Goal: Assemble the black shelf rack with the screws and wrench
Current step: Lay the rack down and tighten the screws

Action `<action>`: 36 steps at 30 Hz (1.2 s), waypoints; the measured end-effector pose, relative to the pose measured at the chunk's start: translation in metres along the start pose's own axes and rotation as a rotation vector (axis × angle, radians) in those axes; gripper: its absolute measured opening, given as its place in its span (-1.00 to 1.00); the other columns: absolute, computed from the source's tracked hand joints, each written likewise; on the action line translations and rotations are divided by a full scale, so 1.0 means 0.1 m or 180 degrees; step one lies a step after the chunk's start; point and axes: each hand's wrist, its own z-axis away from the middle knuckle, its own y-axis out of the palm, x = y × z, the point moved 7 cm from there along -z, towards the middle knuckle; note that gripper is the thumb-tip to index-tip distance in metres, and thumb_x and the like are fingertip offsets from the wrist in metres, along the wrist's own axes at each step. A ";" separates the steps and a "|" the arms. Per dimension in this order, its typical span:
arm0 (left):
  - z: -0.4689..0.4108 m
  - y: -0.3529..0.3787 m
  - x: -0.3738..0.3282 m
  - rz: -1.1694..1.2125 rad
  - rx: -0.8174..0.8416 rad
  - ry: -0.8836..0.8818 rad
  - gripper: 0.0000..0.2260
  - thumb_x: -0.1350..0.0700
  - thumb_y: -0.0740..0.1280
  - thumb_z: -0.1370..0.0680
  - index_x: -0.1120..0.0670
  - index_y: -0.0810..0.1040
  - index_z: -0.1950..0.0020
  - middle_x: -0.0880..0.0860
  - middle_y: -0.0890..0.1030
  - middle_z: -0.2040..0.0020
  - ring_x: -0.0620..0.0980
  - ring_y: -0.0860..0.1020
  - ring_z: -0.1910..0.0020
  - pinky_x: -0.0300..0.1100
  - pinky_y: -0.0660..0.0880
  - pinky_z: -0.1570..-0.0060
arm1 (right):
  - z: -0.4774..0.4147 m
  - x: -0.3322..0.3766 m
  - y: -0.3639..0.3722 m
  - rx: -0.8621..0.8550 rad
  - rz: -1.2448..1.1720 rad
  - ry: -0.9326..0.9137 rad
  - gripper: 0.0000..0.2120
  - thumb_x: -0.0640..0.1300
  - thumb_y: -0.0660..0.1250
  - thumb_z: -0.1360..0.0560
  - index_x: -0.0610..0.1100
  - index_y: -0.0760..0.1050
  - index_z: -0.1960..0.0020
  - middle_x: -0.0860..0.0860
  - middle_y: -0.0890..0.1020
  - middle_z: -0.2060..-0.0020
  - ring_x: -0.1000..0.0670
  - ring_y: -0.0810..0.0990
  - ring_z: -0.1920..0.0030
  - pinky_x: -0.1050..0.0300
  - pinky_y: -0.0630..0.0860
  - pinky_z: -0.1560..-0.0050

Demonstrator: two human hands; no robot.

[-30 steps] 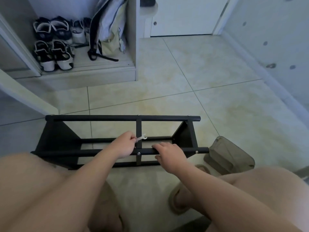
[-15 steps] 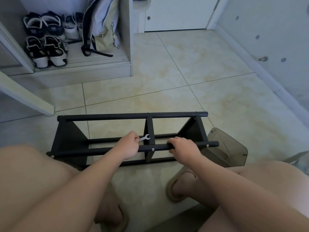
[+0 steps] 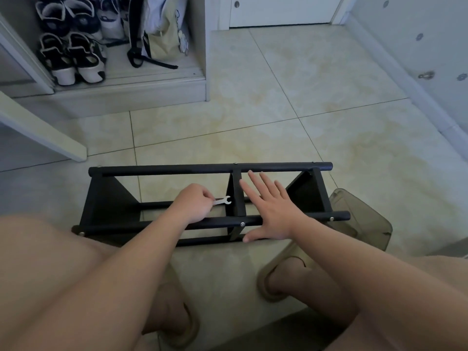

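The black shelf rack [image 3: 111, 206] lies on the tiled floor [image 3: 278, 122], just in front of the person's knees. Its near rail [image 3: 217, 221] shows screw heads [image 3: 242, 224] at the left end, at the middle joint and at the right end.

The right hand [image 3: 272, 214] lies over the near rail just right of the rack's middle divider [image 3: 235, 193]. Its fingers [image 3: 263, 192] are straight and spread and hold nothing. Whether the palm bears on the rail or only hangs above it, I cannot tell.

The left hand [image 3: 193, 205] sits just left of the divider. Its fingers are curled and pinch the handle of a small silver open-ended wrench [image 3: 223, 200], whose forked end points at the divider without touching any screw.

The rack's far rail [image 3: 177, 169] also carries screw heads at both ends and the middle. The frame looks fully joined, so the step in hand seems to be tightening or checking.

The next move likely calls for the right hand to steady the rack. The left would then seat the thin wrench squarely on a fastener, probably at the middle joint, where a skewed fit could slip.

Just right of the rack stands a brownish translucent plastic container [image 3: 364, 224]. Well beyond the rack, to the left, an open cupboard holds sandals [image 3: 73, 59] and a bag [image 3: 162, 34].

No brand, label or writing can be read anywhere.
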 end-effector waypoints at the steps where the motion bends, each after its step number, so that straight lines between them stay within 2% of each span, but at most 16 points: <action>1: -0.01 0.00 0.01 -0.0075 0.0038 0.0010 -0.78 0.22 0.29 -0.53 -0.01 0.64 0.23 0.00 0.67 0.22 0.06 0.64 0.11 -0.10 0.59 0.04 | -0.04 -0.02 0.01 -0.0001 0.0032 -0.0032 0.26 0.64 0.21 -0.27 0.12 -0.49 -0.58 0.07 -0.48 -0.56 -0.08 -0.49 -0.56 -0.13 -0.40 -0.52; 5: -0.07 0.07 0.06 -0.0163 0.0239 0.0004 -0.75 0.23 0.29 -0.51 0.00 0.68 0.26 0.00 0.67 0.30 0.07 0.63 0.17 -0.13 0.55 0.16 | -0.16 -0.09 0.06 0.0035 0.0040 -0.0055 0.27 0.68 0.15 -0.25 0.08 -0.46 -0.60 0.07 -0.48 -0.56 -0.05 -0.52 -0.54 -0.17 -0.40 -0.55; 9: -0.16 0.17 0.09 -0.0197 0.0434 0.0018 -0.77 0.18 0.37 -0.49 -0.07 0.67 0.31 -0.09 0.66 0.28 -0.05 0.60 0.17 -0.25 0.41 0.23 | -0.22 -0.11 0.09 -0.0031 0.0012 -0.0090 0.25 0.71 0.05 -0.25 0.04 -0.42 -0.62 0.02 -0.45 -0.57 -0.07 -0.50 -0.56 -0.23 -0.36 -0.56; 13: -0.27 0.19 0.10 -0.0089 0.0621 -0.0033 -0.78 0.20 0.39 -0.44 -0.07 0.67 0.33 -0.17 0.61 0.45 -0.08 0.60 0.25 -0.25 0.42 0.25 | -0.30 -0.14 0.07 -0.0082 -0.0015 -0.0189 0.24 0.74 -0.01 -0.24 0.06 -0.39 -0.63 -0.02 -0.45 -0.58 -0.11 -0.50 -0.55 -0.24 -0.40 -0.53; 17: -0.31 0.19 0.08 -0.0008 0.0820 -0.0016 -0.71 0.19 0.43 -0.41 -0.18 0.68 0.40 -0.19 0.64 0.40 -0.18 0.59 0.30 -0.31 0.41 0.31 | -0.38 -0.14 0.04 -0.0124 -0.0024 -0.0245 0.24 0.75 -0.01 -0.23 0.08 -0.39 -0.63 -0.05 -0.41 -0.59 -0.13 -0.48 -0.57 -0.29 -0.38 -0.53; 20: -0.35 0.21 0.05 0.0194 0.0924 -0.0074 -0.75 0.16 0.44 -0.43 -0.19 0.70 0.35 -0.07 0.69 0.28 -0.13 0.62 0.26 -0.26 0.53 0.24 | -0.39 -0.13 0.05 -0.0163 -0.0132 -0.0240 0.23 0.74 0.02 -0.24 0.10 -0.39 -0.62 -0.05 -0.40 -0.60 -0.12 -0.47 -0.57 -0.29 -0.36 -0.54; 23: -0.37 0.24 0.00 0.0555 0.1064 -0.0160 -0.82 0.15 0.44 -0.47 -0.08 0.72 0.30 -0.11 0.68 0.29 -0.15 0.63 0.24 -0.22 0.54 0.18 | -0.37 -0.11 0.06 -0.0235 -0.0170 -0.0240 0.23 0.74 0.03 -0.24 0.11 -0.37 -0.63 -0.05 -0.38 -0.61 -0.11 -0.45 -0.58 -0.30 -0.34 -0.55; 26: -0.38 0.28 -0.03 0.1023 0.1170 -0.0304 -0.98 0.12 0.46 -0.51 0.03 0.68 0.12 -0.06 0.68 0.26 -0.10 0.64 0.22 -0.16 0.54 0.11 | -0.34 -0.09 0.06 -0.0312 -0.0188 -0.0229 0.22 0.73 0.05 -0.25 0.11 -0.32 -0.64 -0.05 -0.34 -0.62 -0.11 -0.42 -0.59 -0.31 -0.31 -0.55; 30: -0.37 0.32 -0.04 0.1501 0.1124 -0.0522 -0.97 0.14 0.43 -0.55 0.04 0.60 0.06 -0.09 0.68 0.35 -0.13 0.67 0.30 -0.17 0.55 0.10 | -0.33 -0.09 0.05 -0.0393 -0.0233 -0.0210 0.21 0.73 0.06 -0.24 0.10 -0.27 -0.65 -0.04 -0.30 -0.63 -0.10 -0.38 -0.61 -0.30 -0.29 -0.56; 36: -0.43 0.26 0.02 0.1427 0.0506 -0.0661 -0.95 0.13 0.46 -0.51 -0.01 0.63 0.11 -0.08 0.71 0.28 -0.14 0.66 0.30 -0.21 0.54 0.14 | -0.32 -0.07 0.04 -0.0415 -0.0147 -0.0166 0.22 0.71 0.08 -0.25 0.07 -0.21 -0.66 -0.04 -0.27 -0.64 -0.10 -0.35 -0.61 -0.28 -0.27 -0.57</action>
